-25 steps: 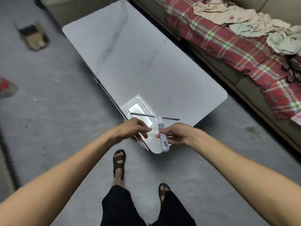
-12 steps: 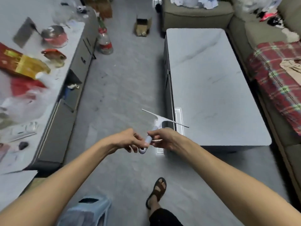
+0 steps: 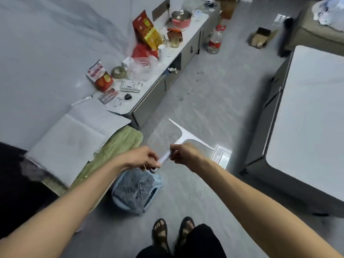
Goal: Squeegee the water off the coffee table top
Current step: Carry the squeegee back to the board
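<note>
Left hand (image 3: 144, 158): fingers curled round the butt end of the handle (image 3: 164, 158).
White plastic T-shaped squeegee (image 3: 181, 136): between both sets of fingers, blade (image 3: 193, 141) beyond them, over the floor (image 3: 204, 108).
Right hand (image 3: 186, 153): fingertips pinching the upper handle.
Pale stone-look coffee table top (image 3: 312, 118): well right of the fingers, untouched.

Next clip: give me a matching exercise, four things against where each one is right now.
Things
1. squeegee
2. coffee table
3. basket
4. pot

Places
a. on the cabinet
b. on the floor, grey cloth inside
c. held by left hand and right hand
d. at the right edge of view

Pairs: 1-c, 2-d, 3-b, 4-a
</note>
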{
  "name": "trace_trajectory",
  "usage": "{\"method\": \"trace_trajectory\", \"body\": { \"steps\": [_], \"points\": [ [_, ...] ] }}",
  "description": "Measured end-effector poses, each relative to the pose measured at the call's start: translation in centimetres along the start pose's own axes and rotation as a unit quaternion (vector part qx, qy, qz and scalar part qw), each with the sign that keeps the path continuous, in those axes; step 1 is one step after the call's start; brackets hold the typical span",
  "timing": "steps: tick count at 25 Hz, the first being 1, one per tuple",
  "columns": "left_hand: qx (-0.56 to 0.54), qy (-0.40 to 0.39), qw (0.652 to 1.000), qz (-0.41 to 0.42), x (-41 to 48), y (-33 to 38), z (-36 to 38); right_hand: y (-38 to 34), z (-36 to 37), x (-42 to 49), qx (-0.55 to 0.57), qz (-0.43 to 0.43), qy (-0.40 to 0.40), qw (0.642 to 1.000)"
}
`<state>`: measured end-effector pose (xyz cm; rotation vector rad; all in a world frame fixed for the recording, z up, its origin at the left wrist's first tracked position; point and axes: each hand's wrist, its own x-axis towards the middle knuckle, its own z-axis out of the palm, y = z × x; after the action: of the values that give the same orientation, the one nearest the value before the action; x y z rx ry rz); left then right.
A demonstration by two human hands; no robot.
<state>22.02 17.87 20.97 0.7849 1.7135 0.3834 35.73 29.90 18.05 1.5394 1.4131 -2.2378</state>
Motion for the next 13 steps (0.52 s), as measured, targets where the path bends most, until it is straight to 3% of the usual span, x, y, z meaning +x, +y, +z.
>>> {"method": "trace_trajectory", "body": {
  "steps": [6,13],
  "points": [
    [-0.057,0.112,0.989,-0.083,-3.3,-13.7,0.8,5.8,10.9,4.7,-0.057,0.027,-0.048,0.997],
    [-0.054,0.135,0.986,-0.086,0.7,-28.4,-2.7,10.2,22.8,14.8,-0.153,0.044,-0.005,0.987]
  ]
}}
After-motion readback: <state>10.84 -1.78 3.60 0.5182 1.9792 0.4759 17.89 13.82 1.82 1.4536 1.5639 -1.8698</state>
